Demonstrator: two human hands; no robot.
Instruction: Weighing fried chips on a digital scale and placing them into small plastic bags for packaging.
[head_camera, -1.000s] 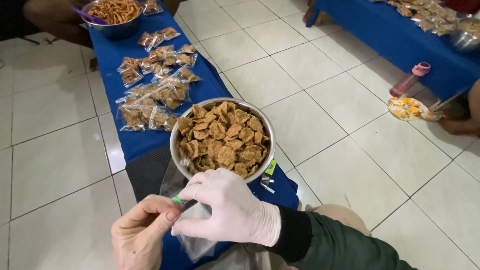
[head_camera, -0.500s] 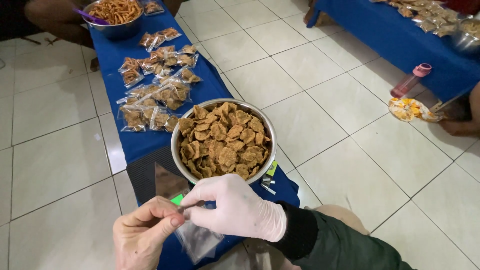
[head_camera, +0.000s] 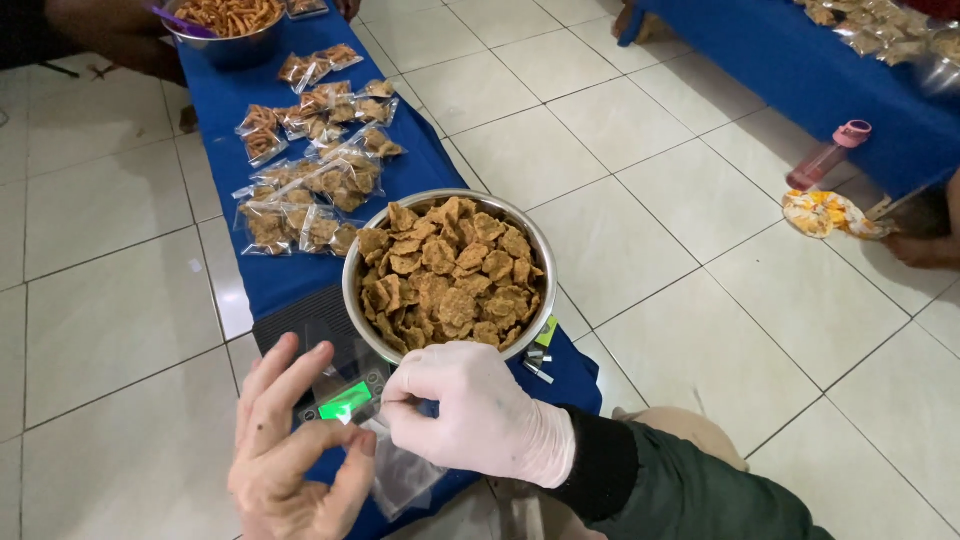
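Two hands meet over a small clear plastic bag (head_camera: 400, 470) at the near edge of a low table (head_camera: 410, 170) draped in blue cloth, just in front of a steel bowl (head_camera: 452, 270) heaped with brown square crackers. The right hand (head_camera: 480, 415), in a white glove, pinches the top edge of the bag between thumb and fingertips; the bare left hand (head_camera: 295, 450), to the left of the bowl's near rim, has its thumb and forefinger narrowed at the bag's edge, the other fingers spread wide. Whether the bag holds anything cannot be told. Under both hands, touching the bowl's near side, sits one dark digital scale (head_camera: 320, 345) with a lit green display. Beyond the bowl, farther along the table, lies a cluster of filled snack packets (head_camera: 310, 170), too overlapped to count exactly but well over ten, and past them a second steel bowl (head_camera: 225, 25) of orange stick snacks. Right of the first bowl, across the tiled floor (head_camera: 640, 230), one pink-capped bottle (head_camera: 828, 155) and one yellow wrapper (head_camera: 825, 212) lie beside a second blue table (head_camera: 800, 70).
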